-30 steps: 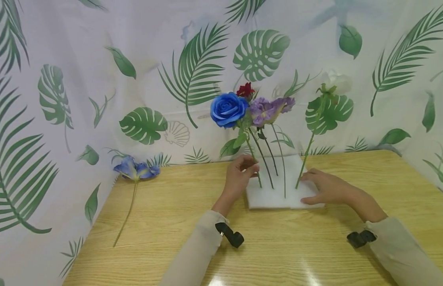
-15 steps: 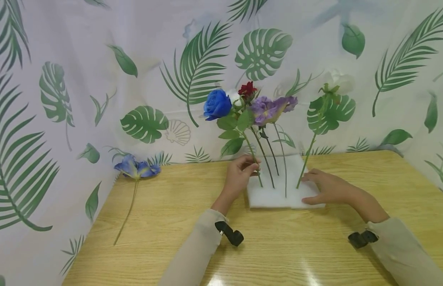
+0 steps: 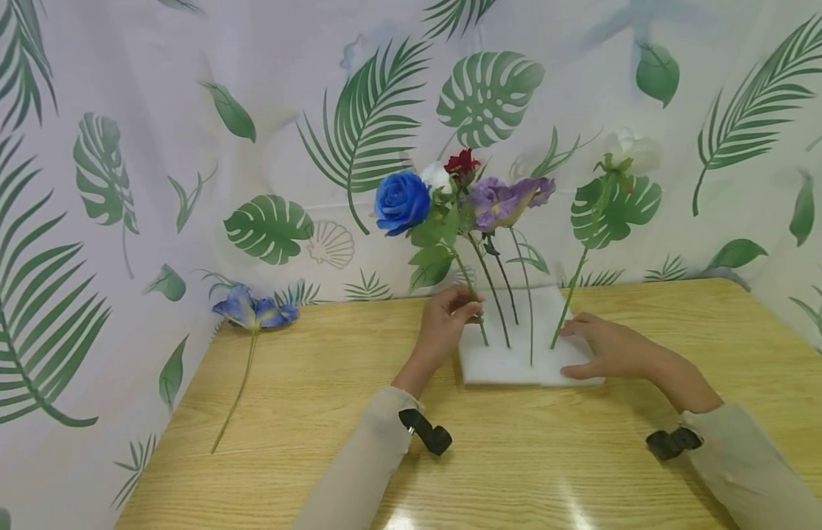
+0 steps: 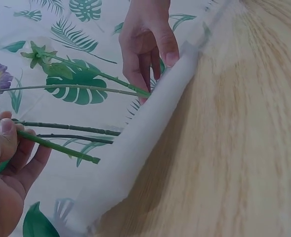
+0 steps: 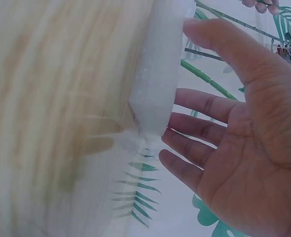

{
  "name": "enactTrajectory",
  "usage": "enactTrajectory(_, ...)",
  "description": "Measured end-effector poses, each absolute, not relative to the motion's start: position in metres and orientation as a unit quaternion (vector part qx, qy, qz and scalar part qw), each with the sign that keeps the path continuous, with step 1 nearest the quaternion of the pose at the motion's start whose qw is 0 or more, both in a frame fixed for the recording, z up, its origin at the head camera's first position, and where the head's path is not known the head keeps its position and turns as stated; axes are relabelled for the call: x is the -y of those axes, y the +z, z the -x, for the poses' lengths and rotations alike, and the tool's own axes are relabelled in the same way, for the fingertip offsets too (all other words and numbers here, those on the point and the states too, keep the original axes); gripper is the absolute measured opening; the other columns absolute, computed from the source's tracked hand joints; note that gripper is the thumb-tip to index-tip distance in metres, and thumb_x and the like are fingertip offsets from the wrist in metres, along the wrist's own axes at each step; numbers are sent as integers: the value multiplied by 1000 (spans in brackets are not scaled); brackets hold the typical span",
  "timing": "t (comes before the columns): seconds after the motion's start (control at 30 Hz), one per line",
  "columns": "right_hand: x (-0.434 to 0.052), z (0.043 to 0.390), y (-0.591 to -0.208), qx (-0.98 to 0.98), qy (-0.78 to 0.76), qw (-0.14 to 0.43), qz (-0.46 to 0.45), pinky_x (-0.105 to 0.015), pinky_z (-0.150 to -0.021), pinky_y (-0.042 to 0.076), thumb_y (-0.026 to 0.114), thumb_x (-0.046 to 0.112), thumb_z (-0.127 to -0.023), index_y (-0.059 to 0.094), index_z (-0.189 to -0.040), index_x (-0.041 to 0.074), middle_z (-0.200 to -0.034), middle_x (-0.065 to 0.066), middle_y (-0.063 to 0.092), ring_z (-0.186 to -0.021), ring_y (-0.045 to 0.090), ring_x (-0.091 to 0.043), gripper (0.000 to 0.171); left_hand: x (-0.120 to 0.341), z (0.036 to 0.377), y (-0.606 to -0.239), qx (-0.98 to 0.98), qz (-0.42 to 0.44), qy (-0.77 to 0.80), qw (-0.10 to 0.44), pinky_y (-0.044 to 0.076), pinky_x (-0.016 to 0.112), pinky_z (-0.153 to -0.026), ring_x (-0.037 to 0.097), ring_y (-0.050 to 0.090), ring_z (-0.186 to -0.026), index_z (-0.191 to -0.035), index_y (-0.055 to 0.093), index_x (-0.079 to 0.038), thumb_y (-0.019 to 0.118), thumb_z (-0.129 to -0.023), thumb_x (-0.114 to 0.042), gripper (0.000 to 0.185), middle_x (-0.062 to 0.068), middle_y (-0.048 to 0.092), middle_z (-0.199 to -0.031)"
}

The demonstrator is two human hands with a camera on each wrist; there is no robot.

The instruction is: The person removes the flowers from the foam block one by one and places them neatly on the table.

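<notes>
With my left hand point(image 3: 444, 322) I pinch the green stem point(image 3: 468, 278) of the round, full-petalled blue rose point(image 3: 402, 202); its lower end meets the flat white foam block point(image 3: 497, 372) on the pale wooden worktop point(image 3: 305, 412). My right hand point(image 3: 613, 350) is widely spread, fingers nearly straight, touching the block's right side. A ruffled purple flower point(image 3: 500, 205) rises from the same block. One violet-blue flower point(image 3: 253, 309) lies at far left.
</notes>
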State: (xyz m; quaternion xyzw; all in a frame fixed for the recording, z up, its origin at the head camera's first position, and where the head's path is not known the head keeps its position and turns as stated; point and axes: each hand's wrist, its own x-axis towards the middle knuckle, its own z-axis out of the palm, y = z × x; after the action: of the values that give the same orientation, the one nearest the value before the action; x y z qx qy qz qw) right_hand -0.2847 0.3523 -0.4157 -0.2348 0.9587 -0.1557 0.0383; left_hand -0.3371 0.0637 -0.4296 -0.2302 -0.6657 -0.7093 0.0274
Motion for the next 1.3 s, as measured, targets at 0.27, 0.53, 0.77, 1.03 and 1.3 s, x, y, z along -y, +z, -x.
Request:
enactTrajectory(0.27, -352, 285, -415, -958, -157, 37, 239, -61, -99, 52, 81, 47, -84, 65, -127, -4, -137, -31, 54, -121, 59, -48, 69, -66, 334, -426, 659, 251, -709, 12, 64, 30, -84, 5, 64, -84, -110, 68, 13, 62, -97, 4, 17, 32, 66, -112)
enactTrajectory(0.53, -350, 290, -418, -959, -148, 33, 241, -60, -97, 53, 83, 46, -82, 65, -128, -6, -135, -32, 54, -118, 60, -48, 71, -70, 330, -406, 679, 289, -672, 62, 64, 26, -80, 31, 70, -95, -110, 67, 9, 66, -96, 1, 16, 26, 69, -114)
enactTrajectory(0.77, -351, 289, -418, -959, -144, 31, 241, -61, -96, 53, 83, 46, -82, 65, -128, -6, -134, -33, 55, -116, 60, -48, 72, -57, 320, -379, 669, 307, -671, 88, 64, 29, -79, 37, 70, -94, -108, 67, 9, 66, -96, 2, 14, 27, 70, -113)
enactTrajectory(1.03, -353, 290, -418, -959, -137, 17, 248, -60, -93, 54, 86, 43, -79, 66, -125, -7, -129, -33, 57, -113, 62, -48, 70, -19, 324, -373, 692, 303, -651, 76, 64, 38, -84, 40, 67, -102, -115, 67, 8, 64, -98, 0, 19, 28, 68, -118)
enactTrajectory(1.3, -355, 294, -422, -957, -140, 23, 252, -61, -94, 54, 85, 44, -80, 65, -128, -8, -131, -34, 57, -114, 61, -49, 73, 35, 322, -370, 746, 275, -600, 91, 65, 36, -83, 39, 70, -102, -114, 71, 1, 66, -98, -2, 18, 20, 72, -111)
